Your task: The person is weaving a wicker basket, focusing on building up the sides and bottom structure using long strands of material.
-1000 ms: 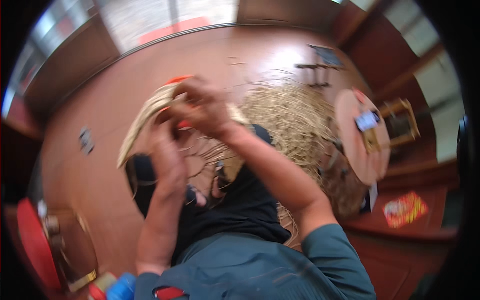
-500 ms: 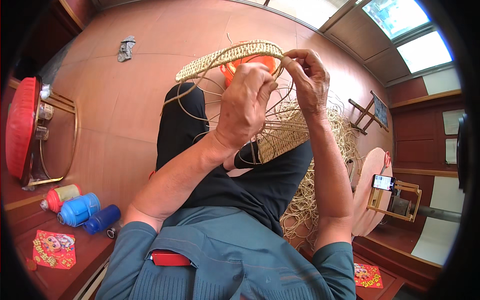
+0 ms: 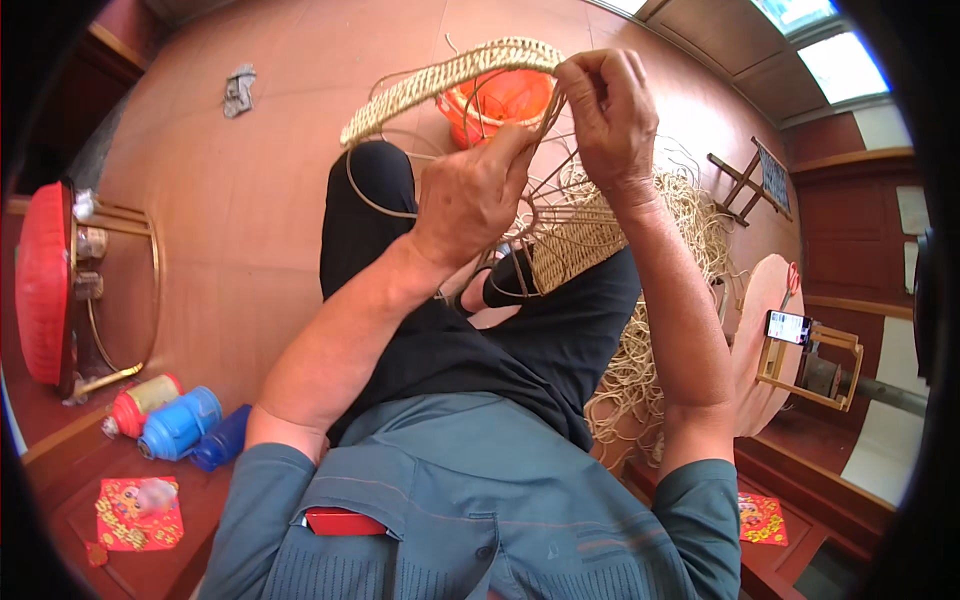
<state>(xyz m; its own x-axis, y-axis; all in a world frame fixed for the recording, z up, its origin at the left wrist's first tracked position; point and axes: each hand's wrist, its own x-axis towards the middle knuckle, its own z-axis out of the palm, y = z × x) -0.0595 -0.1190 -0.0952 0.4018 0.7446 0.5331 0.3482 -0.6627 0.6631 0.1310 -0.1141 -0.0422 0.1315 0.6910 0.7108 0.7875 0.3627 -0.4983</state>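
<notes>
A pale woven straw band (image 3: 450, 76) arches above my knees, with cords trailing from it. At the band's right end, my right hand (image 3: 612, 120) is closed, thumb and fingers pinching its edge and the cords there. Lower and to the left, my left hand (image 3: 468, 195) is closed around cords (image 3: 549, 120) running down from that same end; its fingertips are partly hidden. A wider woven section (image 3: 578, 248) rests over my right thigh, with loose cords looping around it.
Beyond the band stands an orange-red bucket (image 3: 505, 97). Heaped straw cord (image 3: 690, 225) covers the floor at right, near a small folding stool (image 3: 750, 185). A round board (image 3: 765, 350) holds scissors (image 3: 792, 280) and a phone (image 3: 788, 328). Flasks (image 3: 180, 423) lie at left.
My right hand and the woven band have risen in the picture. My left hand has moved left, away from the right hand, and the cords between them look more stretched. More of the bucket shows.
</notes>
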